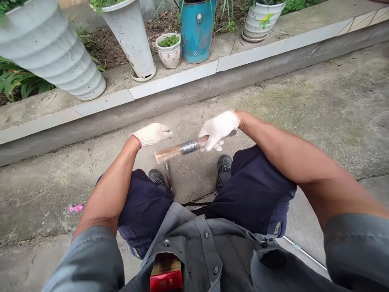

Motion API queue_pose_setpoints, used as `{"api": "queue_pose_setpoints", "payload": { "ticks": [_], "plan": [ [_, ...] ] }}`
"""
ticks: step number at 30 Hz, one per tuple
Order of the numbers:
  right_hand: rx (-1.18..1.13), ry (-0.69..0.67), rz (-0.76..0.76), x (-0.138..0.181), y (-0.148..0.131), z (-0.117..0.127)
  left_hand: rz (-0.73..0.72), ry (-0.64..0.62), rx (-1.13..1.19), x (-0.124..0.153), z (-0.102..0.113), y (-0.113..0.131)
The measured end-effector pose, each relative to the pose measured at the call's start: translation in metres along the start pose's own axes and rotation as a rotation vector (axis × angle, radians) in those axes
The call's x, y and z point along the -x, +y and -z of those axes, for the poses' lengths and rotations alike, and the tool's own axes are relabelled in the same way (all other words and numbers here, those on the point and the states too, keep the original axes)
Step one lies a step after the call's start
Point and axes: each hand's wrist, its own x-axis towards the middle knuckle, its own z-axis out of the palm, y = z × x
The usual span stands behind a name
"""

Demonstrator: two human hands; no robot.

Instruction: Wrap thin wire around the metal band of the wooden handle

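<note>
Two gloved hands meet over a short rod in the single head view, above the person's knees and shoes. The right hand [219,129] is closed around one end of the rod [182,149], fingers curled over it and thumb side towards the body, so that the rod juts out leftwards and slightly down. A band of tight grey winding, likely wire, circles the rod near that grip; the free end looks pale brown and blurred, which suggests it is moving. The left hand [152,134] hovers just above and beside the free end, loosely fisted; whether it pinches a strand leading to the winding cannot be told, since nothing shows clearly between its fingers. Held level between the two hands and clear of the lap, the rod sits where both can reach it and the eye looks straight down on the winding.

Below the rod a thin dark stick [168,175] stands or lies between the shoes [224,165], down on the concrete [319,113]. A small pink object [75,208] lies on the ground well to the left. Beyond a raised kerb [170,83] stand planters: a ribbed white pot [51,52], a tall white one, a small patterned bowl and a blue bucket [197,32]. A red pack [166,276] pokes from the shirt pocket.
</note>
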Motion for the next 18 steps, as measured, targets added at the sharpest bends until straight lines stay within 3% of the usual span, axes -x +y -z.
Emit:
{"api": "queue_pose_setpoints", "payload": {
  "ticks": [3,5,9,11,14,18],
  "plan": [
    [0.023,-0.076,-0.106,-0.022,0.011,-0.008,0.026,-0.006,-0.036,0.003,0.000,0.013],
    [0.126,-0.048,-0.231,-0.038,0.015,-0.011,0.043,-0.046,-0.069,0.004,-0.002,0.021],
    [0.550,0.283,-0.471,-0.057,0.012,-0.002,0.045,-0.156,-0.073,0.006,-0.011,0.033],
    [0.633,0.467,-0.529,-0.056,0.009,0.010,0.026,-0.194,-0.052,0.006,-0.016,0.035],
    [0.481,0.596,-0.474,-0.041,0.004,0.026,0.012,-0.195,-0.042,0.004,-0.019,0.033],
    [0.250,0.676,-0.194,-0.011,-0.007,0.028,0.034,-0.105,-0.024,-0.001,-0.017,0.024]
  ]
}}
